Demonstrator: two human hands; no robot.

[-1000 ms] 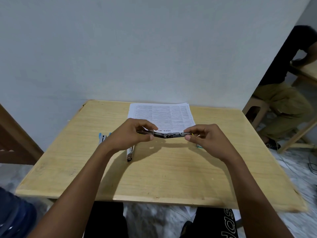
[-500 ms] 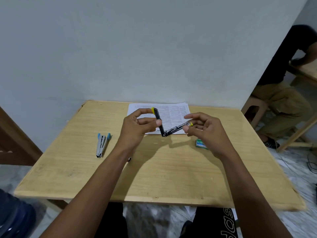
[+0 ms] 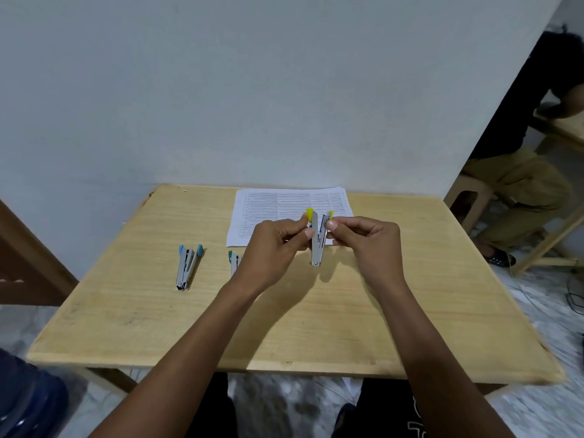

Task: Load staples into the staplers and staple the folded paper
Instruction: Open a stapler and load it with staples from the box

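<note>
Wall (image 3: 284, 90): plain white, behind the table.
Table (image 3: 189, 327): light wood.
Paper (image 3: 284, 200): printed sheets, flat at the far edge.
Left hand (image 3: 271, 248): curled, pinching the yellow stapler's left arm.
Right hand (image 3: 369, 245): curled, pinching its right arm.
Yellow stapler (image 3: 317, 248): held above the table before the paper, a narrow V, hinge nearest.
Blue stapler (image 3: 186, 267): lying left, well apart.

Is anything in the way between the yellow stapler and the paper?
Nothing visible is. The silver stapler with yellow tips, pinched by the left hand and right hand, hangs just in front of the white printed paper.
</note>
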